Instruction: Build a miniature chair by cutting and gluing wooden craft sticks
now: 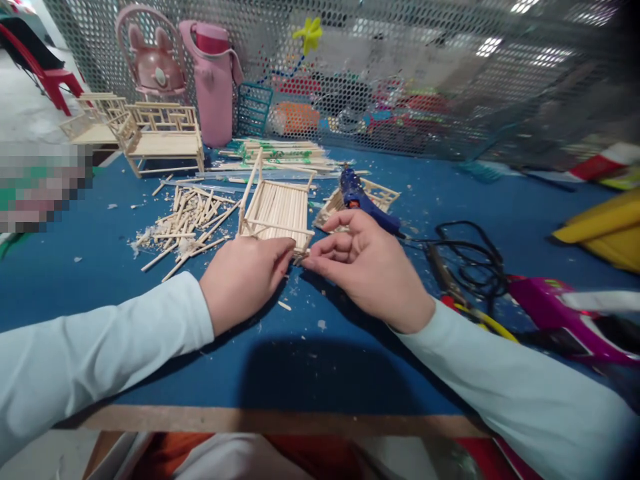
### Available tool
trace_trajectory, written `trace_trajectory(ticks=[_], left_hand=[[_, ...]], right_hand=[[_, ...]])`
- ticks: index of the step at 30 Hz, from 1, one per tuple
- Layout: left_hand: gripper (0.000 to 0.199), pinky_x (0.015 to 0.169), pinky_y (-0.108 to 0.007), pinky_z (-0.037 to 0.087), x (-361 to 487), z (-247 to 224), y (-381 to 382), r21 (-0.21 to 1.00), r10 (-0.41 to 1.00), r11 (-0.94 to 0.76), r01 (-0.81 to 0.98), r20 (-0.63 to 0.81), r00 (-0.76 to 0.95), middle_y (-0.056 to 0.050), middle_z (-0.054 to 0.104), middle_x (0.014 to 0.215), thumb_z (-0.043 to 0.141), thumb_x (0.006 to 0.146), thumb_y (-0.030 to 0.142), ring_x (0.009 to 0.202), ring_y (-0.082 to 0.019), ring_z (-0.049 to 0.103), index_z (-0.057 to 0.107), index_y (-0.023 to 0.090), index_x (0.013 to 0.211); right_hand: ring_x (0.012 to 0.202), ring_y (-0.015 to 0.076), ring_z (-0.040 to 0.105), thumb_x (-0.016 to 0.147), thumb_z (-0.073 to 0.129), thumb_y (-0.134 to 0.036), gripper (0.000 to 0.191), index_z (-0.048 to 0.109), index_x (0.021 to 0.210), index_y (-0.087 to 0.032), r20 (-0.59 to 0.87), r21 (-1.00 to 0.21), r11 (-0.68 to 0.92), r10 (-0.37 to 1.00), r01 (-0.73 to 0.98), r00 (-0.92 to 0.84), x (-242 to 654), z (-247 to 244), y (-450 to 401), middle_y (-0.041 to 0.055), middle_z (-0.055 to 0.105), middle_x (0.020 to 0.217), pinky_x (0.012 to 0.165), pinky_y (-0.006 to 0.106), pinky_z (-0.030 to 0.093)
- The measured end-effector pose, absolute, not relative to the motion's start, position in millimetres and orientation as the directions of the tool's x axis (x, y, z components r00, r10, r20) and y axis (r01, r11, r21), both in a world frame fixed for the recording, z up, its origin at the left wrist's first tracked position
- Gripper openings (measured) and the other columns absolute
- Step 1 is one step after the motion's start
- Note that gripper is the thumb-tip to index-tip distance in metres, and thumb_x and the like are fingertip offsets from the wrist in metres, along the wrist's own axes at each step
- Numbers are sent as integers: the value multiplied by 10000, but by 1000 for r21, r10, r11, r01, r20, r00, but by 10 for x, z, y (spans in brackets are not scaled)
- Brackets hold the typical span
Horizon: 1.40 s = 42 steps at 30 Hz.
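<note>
Blue tabletop, wooden near edge. Left hand: fingers closed on the near end of the stick frame. Right hand: curled, fingertips at the frame's near right corner. Frame: just beyond both hands. Left of frame: stick pile. Right: glue gun. Far left: pink bottle.
</note>
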<state>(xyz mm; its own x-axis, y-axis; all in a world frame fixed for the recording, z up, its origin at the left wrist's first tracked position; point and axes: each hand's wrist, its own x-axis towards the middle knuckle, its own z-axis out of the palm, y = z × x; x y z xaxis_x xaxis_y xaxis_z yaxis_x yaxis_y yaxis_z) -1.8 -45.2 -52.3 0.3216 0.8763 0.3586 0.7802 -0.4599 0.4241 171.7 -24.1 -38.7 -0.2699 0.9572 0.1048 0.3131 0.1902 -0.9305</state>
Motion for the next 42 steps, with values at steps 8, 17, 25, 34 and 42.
trace_trajectory(ticks=[8,17,25,34,42], left_hand=[[240,445,-187,392,63,-491,-462,868,974,-192,459,112,195,47,601,486,552,847,272,374,-81,510,687,165,1013],[228,477,-172,387,-66,-577,-557,788,953,-292,543,193,232,33,615,543,479,892,268,439,-72,520,656,175,781],[193,545,-192,411,-208,-538,-541,564,890,-452,691,334,309,5,703,673,511,887,225,531,-93,579,678,183,800],[209,543,-184,443,-155,-580,-595,642,897,-438,629,258,360,-3,721,691,513,888,271,579,-112,642,697,188,832],[209,516,-182,410,-172,-553,-583,610,895,-444,656,268,357,21,668,552,524,883,248,516,-104,611,711,180,818]], right_hand=[[566,105,578,703,647,-125,461,414,1092,-210,252,-826,380,909,416,-331,1653,-356,-266,-63,597,649,554,236,450],[628,120,549,643,752,-155,429,522,1003,-189,289,-570,512,857,643,-427,1698,-473,-188,-8,579,788,598,265,484],[892,281,673,894,465,-406,278,604,1072,-244,390,-50,521,796,852,-464,2453,-260,-852,105,695,1018,762,431,546],[1218,293,553,933,332,-346,477,530,1306,-124,269,24,314,912,949,-309,3258,-875,-1226,150,552,1352,987,455,511],[1169,350,580,898,429,-381,449,596,1224,-121,297,44,311,903,949,-310,2930,-522,-846,198,592,1288,942,523,509]])
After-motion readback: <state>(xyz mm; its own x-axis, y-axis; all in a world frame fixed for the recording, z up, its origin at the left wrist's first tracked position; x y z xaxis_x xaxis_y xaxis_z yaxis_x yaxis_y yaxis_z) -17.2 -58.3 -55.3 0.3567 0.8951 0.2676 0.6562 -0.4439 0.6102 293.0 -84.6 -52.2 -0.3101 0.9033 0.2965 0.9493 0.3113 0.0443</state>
